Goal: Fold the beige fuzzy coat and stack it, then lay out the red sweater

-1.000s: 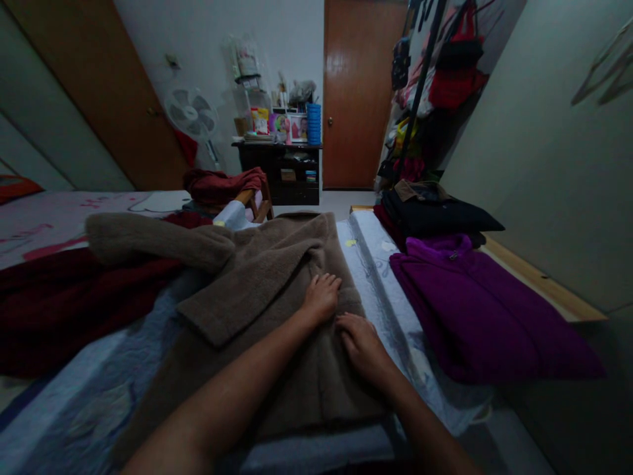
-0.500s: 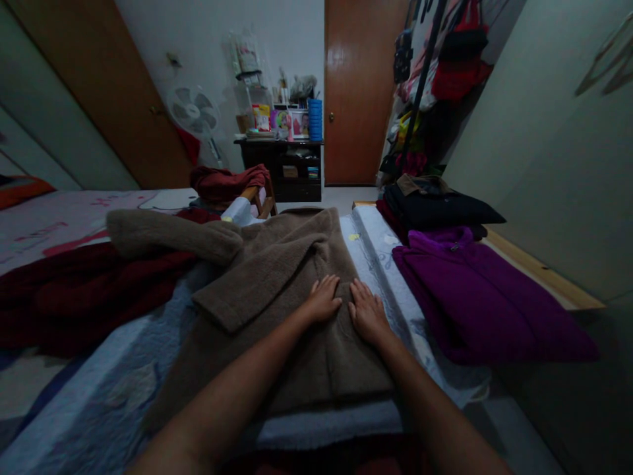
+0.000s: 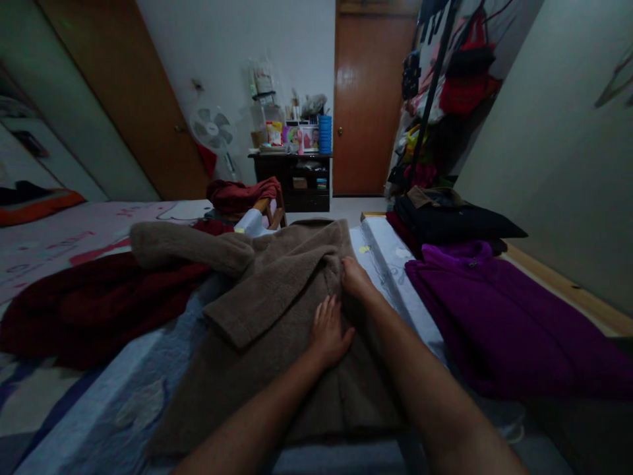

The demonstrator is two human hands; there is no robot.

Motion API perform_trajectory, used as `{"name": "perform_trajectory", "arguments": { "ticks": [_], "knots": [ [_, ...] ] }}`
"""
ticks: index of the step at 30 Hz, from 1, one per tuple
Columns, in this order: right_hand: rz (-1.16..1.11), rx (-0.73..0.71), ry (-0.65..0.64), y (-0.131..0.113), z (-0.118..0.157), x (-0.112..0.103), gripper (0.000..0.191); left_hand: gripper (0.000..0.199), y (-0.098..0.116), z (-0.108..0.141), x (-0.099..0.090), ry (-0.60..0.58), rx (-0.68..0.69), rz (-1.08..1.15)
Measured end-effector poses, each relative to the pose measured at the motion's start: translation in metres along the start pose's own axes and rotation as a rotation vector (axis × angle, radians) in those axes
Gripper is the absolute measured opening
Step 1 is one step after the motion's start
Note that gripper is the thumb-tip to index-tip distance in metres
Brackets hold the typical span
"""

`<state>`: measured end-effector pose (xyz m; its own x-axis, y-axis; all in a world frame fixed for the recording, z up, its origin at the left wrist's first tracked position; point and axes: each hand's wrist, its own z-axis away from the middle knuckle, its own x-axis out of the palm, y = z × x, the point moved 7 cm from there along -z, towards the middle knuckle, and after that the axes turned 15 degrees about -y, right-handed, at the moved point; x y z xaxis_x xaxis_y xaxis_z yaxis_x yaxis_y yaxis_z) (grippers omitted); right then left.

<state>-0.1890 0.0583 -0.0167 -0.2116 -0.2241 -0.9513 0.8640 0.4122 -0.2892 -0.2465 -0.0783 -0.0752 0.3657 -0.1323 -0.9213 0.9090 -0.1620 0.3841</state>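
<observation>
Bed [image 3: 143,369], one, blue cover. Coat [image 3: 277,340], one, brown, laid from the far edge nearly to the near edge. Jacket [image 3: 514,323], one, purple, along the right edge. Garment [image 3: 99,303], one, dark red, crumpled, by the left edge. My left hand [image 3: 329,333], flat on the coat, fingers open. My right hand [image 3: 356,278], at its right side, fingers bent; whether gripping, I cannot tell.

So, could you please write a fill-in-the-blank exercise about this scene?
Of the left hand and right hand, the one farther forward is the ____.
Both touch a coat coloured ____.
The folded garment at far right is coloured ____.
The fan stands to the ____ of the dark cabinet.

Missing words: right; brown; purple; left.
</observation>
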Motion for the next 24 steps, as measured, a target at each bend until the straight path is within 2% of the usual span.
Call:
{"name": "perform_trajectory", "arguments": {
  "ticks": [4, 7, 9, 13, 15, 17, 20, 24],
  "knots": [
    [-0.029, 0.052, 0.056, 0.004, -0.036, 0.013, 0.054, 0.05, -0.005, 0.002, 0.003, 0.019, -0.03, 0.026],
    [-0.036, 0.077, 0.066, 0.012, -0.044, 0.032, 0.054, 0.049, -0.011, 0.002, 0.005, 0.041, -0.043, 0.078],
    [-0.037, 0.079, 0.062, 0.016, -0.045, 0.044, 0.053, 0.049, -0.018, -0.004, -0.001, 0.066, -0.059, 0.16],
    [-0.043, 0.091, 0.046, 0.024, -0.048, 0.058, 0.052, 0.045, -0.028, -0.037, -0.033, 0.142, -0.034, 0.316],
    [-0.044, 0.087, 0.04, 0.025, -0.05, 0.059, 0.051, 0.047, -0.028, -0.063, -0.052, 0.169, 0.005, 0.269],
    [-0.048, 0.084, 0.03, 0.026, -0.051, 0.06, 0.051, 0.049, -0.031, -0.089, -0.064, 0.172, -0.009, 0.131],
    [-0.077, 0.093, 0.021, 0.026, -0.053, 0.06, 0.052, 0.046, -0.045, -0.117, -0.065, 0.161, -0.11, -0.041],
    [-0.13, 0.095, 0.039, 0.029, -0.055, 0.055, 0.048, 0.041, -0.063, -0.129, -0.05, 0.168, -0.225, -0.078]
  ]
}}
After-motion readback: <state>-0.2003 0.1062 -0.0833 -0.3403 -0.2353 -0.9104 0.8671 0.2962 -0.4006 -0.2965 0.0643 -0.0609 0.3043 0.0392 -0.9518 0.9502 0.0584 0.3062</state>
